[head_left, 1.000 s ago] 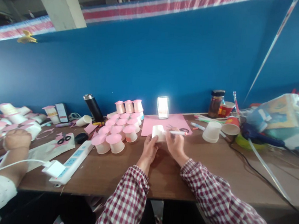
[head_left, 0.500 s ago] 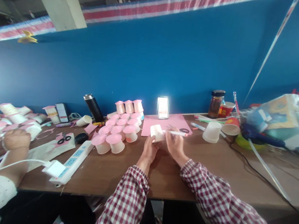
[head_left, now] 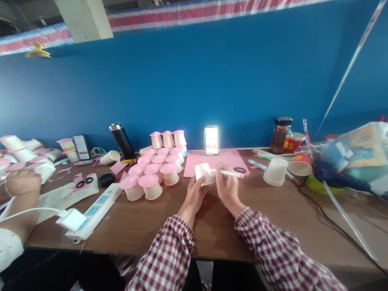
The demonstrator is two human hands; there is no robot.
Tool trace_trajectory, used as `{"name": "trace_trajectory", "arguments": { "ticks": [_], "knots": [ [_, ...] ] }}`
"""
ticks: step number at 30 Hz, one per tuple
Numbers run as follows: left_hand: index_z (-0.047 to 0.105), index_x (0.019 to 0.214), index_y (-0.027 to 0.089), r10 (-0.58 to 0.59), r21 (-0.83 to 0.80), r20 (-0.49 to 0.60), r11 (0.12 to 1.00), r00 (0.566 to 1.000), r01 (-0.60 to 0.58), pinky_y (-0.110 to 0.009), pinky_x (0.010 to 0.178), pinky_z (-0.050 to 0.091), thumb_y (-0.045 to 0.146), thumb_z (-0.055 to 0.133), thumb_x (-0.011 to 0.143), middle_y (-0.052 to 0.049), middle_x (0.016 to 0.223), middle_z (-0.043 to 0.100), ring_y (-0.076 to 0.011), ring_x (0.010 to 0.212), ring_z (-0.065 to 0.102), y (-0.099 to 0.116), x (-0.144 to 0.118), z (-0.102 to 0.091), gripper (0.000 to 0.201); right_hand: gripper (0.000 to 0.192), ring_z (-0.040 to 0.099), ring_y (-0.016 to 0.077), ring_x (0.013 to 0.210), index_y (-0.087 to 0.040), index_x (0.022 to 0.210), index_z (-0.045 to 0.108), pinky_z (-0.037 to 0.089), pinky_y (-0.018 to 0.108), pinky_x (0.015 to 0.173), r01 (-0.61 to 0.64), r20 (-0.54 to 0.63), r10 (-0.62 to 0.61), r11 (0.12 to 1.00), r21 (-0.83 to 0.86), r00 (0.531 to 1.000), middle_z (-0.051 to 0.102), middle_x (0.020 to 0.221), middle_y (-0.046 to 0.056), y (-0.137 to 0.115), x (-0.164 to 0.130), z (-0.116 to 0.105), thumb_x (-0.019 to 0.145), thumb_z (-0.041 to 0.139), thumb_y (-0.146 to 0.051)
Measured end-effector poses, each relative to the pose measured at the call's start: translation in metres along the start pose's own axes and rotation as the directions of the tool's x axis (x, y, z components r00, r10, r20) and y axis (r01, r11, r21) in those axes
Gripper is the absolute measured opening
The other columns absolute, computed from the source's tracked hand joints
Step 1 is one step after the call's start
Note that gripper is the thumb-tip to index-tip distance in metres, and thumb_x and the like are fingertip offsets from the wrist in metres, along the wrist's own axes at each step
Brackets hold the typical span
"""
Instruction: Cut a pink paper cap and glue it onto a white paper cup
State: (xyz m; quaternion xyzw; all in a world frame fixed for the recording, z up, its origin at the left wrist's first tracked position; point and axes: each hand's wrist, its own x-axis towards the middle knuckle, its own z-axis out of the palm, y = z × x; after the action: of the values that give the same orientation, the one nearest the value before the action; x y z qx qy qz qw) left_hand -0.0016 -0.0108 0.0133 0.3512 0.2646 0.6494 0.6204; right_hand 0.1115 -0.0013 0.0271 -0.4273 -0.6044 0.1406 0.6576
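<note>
My left hand [head_left: 196, 193] is closed around a small white paper cup [head_left: 203, 173], held tilted above the table. A marker [head_left: 229, 173] with a white barrel and pinkish end lies in the closed fingers of my right hand [head_left: 227, 188]; its tip side points at the cup. Whether the tip touches the cup I cannot make out. Behind both hands a pink paper sheet [head_left: 194, 160] lies on the table, with dark-handled scissors [head_left: 239, 170] on it. To the left stand several cups with pink paper tops [head_left: 150, 181].
A power strip [head_left: 97, 209] with a white plug lies left of my arm. Further left another person's hand [head_left: 24, 183] is near more cups. On the right are an upside-down white cup [head_left: 275, 171], a jar [head_left: 280, 135], a glue gun [head_left: 340, 178] and its cable.
The cup in my left hand has turned slightly. My right hand and the marker stay nearly in place.
</note>
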Motion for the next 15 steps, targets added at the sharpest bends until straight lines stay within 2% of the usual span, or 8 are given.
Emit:
{"name": "trace_trajectory", "arguments": {
  "ticks": [15],
  "knots": [
    [0.065, 0.094, 0.016, -0.038, 0.039, -0.02, 0.998, 0.999, 0.039, -0.03, 0.07, 0.044, 0.035, 0.068, 0.071, -0.006, 0.087, 0.068, -0.0179, 0.077, 0.062, -0.0033, 0.0019, -0.0021, 0.03, 0.016, 0.061, 0.0201, 0.074, -0.018, 0.086, 0.057, 0.05, 0.032, 0.067, 0.033, 0.042, -0.033, 0.999, -0.017, 0.999, 0.063, 0.082, 0.006, 0.0023, -0.0017, 0.0001, 0.087, 0.047, -0.03]
  ]
}}
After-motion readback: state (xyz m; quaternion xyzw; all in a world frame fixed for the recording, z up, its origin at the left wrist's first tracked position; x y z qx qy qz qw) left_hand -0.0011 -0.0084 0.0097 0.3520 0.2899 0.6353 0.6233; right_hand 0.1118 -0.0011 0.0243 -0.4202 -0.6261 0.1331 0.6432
